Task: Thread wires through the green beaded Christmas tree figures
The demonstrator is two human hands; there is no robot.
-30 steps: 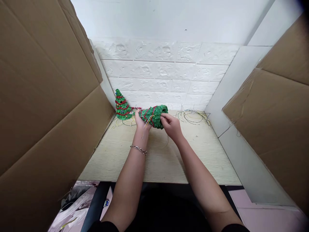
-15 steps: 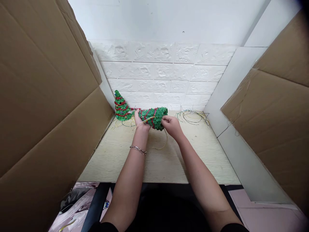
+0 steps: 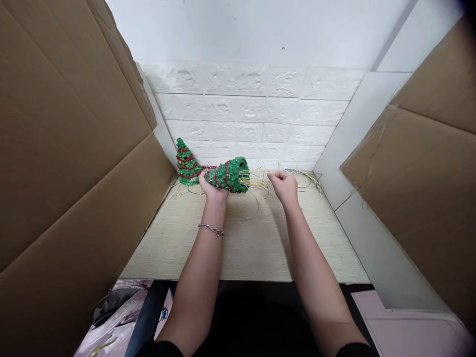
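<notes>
My left hand is closed round the narrow part of a green beaded Christmas tree with red garland. The tree lies on its side above the table, its hollow base facing right. Several thin yellow and white wires stick out of that opening. To the right, my right hand is closed in a pinch on a yellow wire that runs taut from the base. The tree's tip is hidden behind my left hand.
A second green tree with red garland stands upright at the back left, with loose wires by it. More wires lie at the back right. Cardboard sheets flank the wooden table; a white brick-pattern wall closes the back.
My right hand has moved right, away from the tree's base, drawing a wire out. More wires now show outside the opening. My left hand and the tree have shifted slightly left.
</notes>
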